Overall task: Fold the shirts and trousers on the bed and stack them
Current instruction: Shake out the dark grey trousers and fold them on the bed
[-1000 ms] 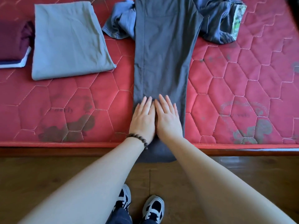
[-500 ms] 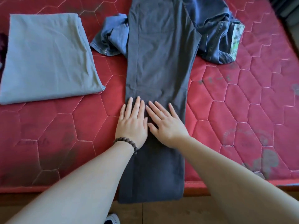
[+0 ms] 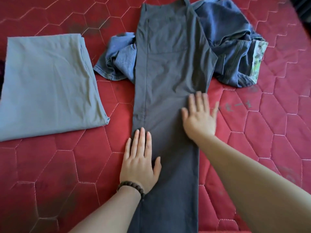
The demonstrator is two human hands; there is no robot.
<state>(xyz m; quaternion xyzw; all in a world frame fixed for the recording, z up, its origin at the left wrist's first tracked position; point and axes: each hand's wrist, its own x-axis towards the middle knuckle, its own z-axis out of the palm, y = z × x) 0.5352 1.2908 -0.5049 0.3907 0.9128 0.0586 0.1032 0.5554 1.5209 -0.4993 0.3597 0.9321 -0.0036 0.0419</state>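
Note:
Dark grey trousers (image 3: 168, 68) lie lengthwise on the red mattress (image 3: 50, 165), folded leg over leg, waist at the far end. My left hand (image 3: 139, 162), with a bead bracelet on its wrist, rests flat on the trousers' left edge. My right hand (image 3: 200, 116) lies flat with fingers spread across the right edge, farther up. A crumpled blue garment (image 3: 232, 47) sits partly under the trousers near the waist, showing on both sides. A folded light grey garment (image 3: 47, 84) lies to the left.
The mattress edge (image 3: 218, 231) shows at the bottom right. A dark sliver of another item (image 3: 1, 73) peeks in at the left edge beside the folded grey garment. Bare mattress shows to the right of the trousers.
Both hands have slid up the trousers and apart; the right one has gone farther up and to the right edge. The view has shifted forward over the bed.

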